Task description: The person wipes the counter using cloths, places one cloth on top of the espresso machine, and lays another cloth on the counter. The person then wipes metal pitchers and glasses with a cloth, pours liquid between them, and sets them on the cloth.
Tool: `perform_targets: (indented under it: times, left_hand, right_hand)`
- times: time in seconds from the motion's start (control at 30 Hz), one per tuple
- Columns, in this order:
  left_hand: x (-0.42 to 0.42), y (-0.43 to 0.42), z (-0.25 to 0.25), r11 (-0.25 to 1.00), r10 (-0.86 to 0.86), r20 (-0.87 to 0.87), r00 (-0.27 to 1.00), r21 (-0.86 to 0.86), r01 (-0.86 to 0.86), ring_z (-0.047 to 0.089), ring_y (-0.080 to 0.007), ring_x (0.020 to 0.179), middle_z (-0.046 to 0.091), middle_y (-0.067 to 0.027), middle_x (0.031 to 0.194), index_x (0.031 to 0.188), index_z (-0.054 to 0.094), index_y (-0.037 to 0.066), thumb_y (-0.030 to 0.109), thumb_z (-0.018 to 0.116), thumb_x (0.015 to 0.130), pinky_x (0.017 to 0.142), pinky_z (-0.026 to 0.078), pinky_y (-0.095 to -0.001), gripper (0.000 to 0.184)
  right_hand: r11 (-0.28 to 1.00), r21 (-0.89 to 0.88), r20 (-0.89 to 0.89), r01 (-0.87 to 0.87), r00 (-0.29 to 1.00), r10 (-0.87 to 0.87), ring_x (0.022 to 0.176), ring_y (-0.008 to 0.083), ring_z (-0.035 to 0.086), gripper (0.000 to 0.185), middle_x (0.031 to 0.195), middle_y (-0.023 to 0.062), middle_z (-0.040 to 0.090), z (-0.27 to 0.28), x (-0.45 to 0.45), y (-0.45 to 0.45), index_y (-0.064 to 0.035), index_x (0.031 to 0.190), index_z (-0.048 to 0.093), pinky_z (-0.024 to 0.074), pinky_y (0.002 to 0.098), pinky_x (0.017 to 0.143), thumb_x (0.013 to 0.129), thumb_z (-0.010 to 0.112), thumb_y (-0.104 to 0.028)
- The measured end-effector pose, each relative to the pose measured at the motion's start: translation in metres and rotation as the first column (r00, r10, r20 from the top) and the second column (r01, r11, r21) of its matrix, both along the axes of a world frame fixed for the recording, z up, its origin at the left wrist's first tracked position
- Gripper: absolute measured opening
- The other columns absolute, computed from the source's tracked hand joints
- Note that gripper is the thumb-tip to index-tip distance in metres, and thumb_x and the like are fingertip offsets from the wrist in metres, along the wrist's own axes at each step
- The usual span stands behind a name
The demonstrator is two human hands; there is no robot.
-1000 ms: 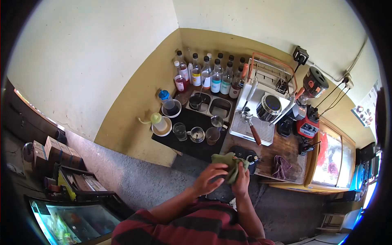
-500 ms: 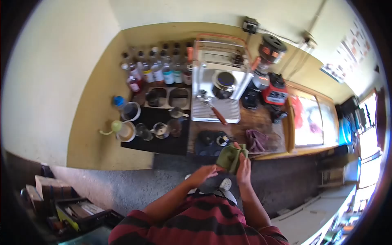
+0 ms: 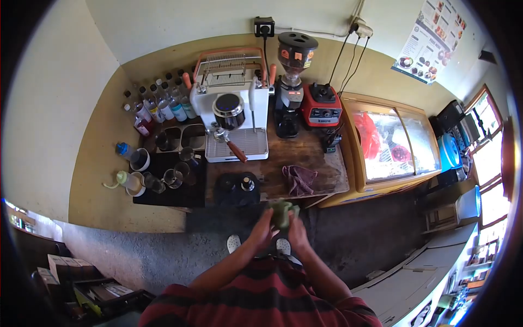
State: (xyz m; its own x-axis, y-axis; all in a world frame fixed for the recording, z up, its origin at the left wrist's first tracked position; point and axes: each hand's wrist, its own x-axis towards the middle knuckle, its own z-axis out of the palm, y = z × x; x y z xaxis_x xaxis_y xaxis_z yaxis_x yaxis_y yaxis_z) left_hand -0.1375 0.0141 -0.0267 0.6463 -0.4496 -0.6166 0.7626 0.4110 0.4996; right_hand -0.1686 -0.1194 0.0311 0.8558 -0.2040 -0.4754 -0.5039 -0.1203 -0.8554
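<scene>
A crumpled green cloth (image 3: 282, 213) is bunched between my two hands, just in front of the counter's edge. My left hand (image 3: 262, 229) closes on its left side, and my right hand (image 3: 297, 231) grips its right side. Slight blur hides the exact finger positions. Beyond the cloth, a black tamping mat (image 3: 231, 197) holds a tamper (image 3: 247, 184) and another round dark tool. A purple cloth (image 3: 299, 180) lies on the wooden counter (image 3: 272, 161), past my right hand.
Behind the mat stands a white espresso machine (image 3: 204, 117) with a wooden-handled portafilter (image 3: 235, 151). A grinder (image 3: 290, 95), a red blender base (image 3: 321, 111) and a glass-topped freezer (image 3: 357, 174) are to the right. Syrup bottles (image 3: 163, 109) and glass jugs (image 3: 173, 178) occupy the left.
The view has swung right. My left hand, formerly apart from the green cloth, now holds it together with my right, and the cloth is more bunched up.
</scene>
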Motion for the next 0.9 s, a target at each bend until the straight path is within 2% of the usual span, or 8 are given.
perform_targets:
  times: [0.07,0.23,0.3,0.37,0.43,0.57,0.77,0.9]
  left_hand:
    - [0.01,-0.008,-0.008,0.974,0.083,0.034,0.996,-0.212,-0.074,0.06,-0.0212,0.117,0.061,-0.0081,0.132,0.148,0.044,0.01,0.043,0.053,0.105,0.102,0.048,-0.0417,0.055]
    - [0.029,-0.027,-0.007,0.908,0.418,0.238,0.877,-0.075,-0.412,0.065,-0.0237,0.11,0.065,-0.013,0.126,0.137,0.054,0.003,0.024,0.05,0.107,0.096,0.053,-0.0399,0.037]
    - [0.019,-0.035,-0.009,0.88,0.445,0.323,0.835,0.018,-0.475,0.065,-0.0245,0.111,0.065,-0.0129,0.124,0.137,0.054,0.003,0.029,0.052,0.107,0.096,0.054,-0.0411,0.039]
    - [0.003,-0.055,0.028,0.845,0.522,0.333,0.785,-0.078,-0.529,0.063,-0.0253,0.117,0.063,-0.0131,0.128,0.139,0.053,0.004,0.042,0.052,0.106,0.097,0.053,-0.04,0.05]
    - [-0.008,-0.065,0.075,0.875,0.481,0.333,0.811,-0.236,-0.422,0.06,-0.0261,0.122,0.06,-0.0129,0.134,0.141,0.051,0.004,0.047,0.05,0.105,0.101,0.051,-0.0403,0.056]
    - [-0.028,-0.108,0.091,0.973,0.226,0.604,0.764,-0.18,-0.146,0.052,-0.0298,0.134,0.044,-0.0151,0.154,0.151,0.04,0.004,0.064,0.034,0.103,0.107,0.046,-0.0459,0.077]
    - [-0.028,-0.097,0.123,0.856,0.347,0.436,0.83,-0.508,-0.091,0.031,-0.0367,0.149,0.037,-0.0173,0.16,0.151,0.042,0.015,0.076,0.024,0.098,0.12,0.024,-0.059,0.084]
    - [-0.004,-0.077,0.104,0.809,0.491,0.251,0.834,-0.487,-0.329,0.035,-0.0363,0.147,0.036,-0.0166,0.161,0.154,0.037,0.017,0.077,0.025,0.097,0.118,0.027,-0.0607,0.084]
  right_hand:
    - [0.988,-0.135,0.619,-0.072,0.773,0.141,0.078,0.0229,0.058,0.034,0.089,0.0093,0.063,-0.039,-0.026,0.015,0.0033,0.121,0.061,0.0474,0.0381,0.073,0.106,0.052,-0.026]
    - [0.946,0.014,0.089,-0.323,0.943,0.321,0.077,0.0032,0.048,0.033,0.082,-0.0065,0.058,0.023,-0.031,-0.076,0.0047,0.093,0.068,0.0409,0.0277,0.061,0.103,0.062,-0.026]
    - [0.931,-0.08,0.326,-0.356,0.874,0.362,0.084,0.0122,0.062,0.04,0.084,0.0046,0.071,-0.004,-0.027,-0.124,0.0037,0.101,0.071,0.0505,0.0357,0.072,0.1,0.065,-0.035]
    - [0.777,-0.411,-0.115,-0.477,0.873,0.475,0.108,0.0221,0.067,0.045,0.107,0.021,0.071,0.038,-0.014,-0.169,0.003,0.114,0.072,0.0516,0.0381,0.091,0.098,0.067,-0.039]
    - [0.891,-0.418,0.324,-0.178,0.887,0.329,0.122,0.0238,0.06,0.046,0.124,0.0205,0.065,0.016,-0.015,-0.189,0.0015,0.129,0.063,0.047,0.0384,0.1,0.099,0.067,-0.033]
    - [0.81,0.497,0.541,-0.311,0.841,-0.01,0.137,0.0257,0.047,0.056,0.143,0.0165,0.054,0.029,-0.028,-0.145,-0.0026,0.148,0.045,0.0389,0.039,0.112,0.1,0.065,-0.021]
    - [0.541,0.833,0.209,0.114,0.842,-0.498,0.111,0.0227,0.065,0.044,0.124,0.0105,0.065,0.001,0.006,-0.162,-0.0038,0.135,0.055,0.0532,0.0394,0.097,0.105,0.055,-0.037]
    - [0.624,0.763,0.457,-0.167,0.822,-0.339,0.129,0.0277,0.056,0.059,0.143,0.0161,0.054,0.049,-0.024,-0.17,0.0005,0.145,0.046,0.0438,0.0437,0.11,0.106,0.048,-0.044]
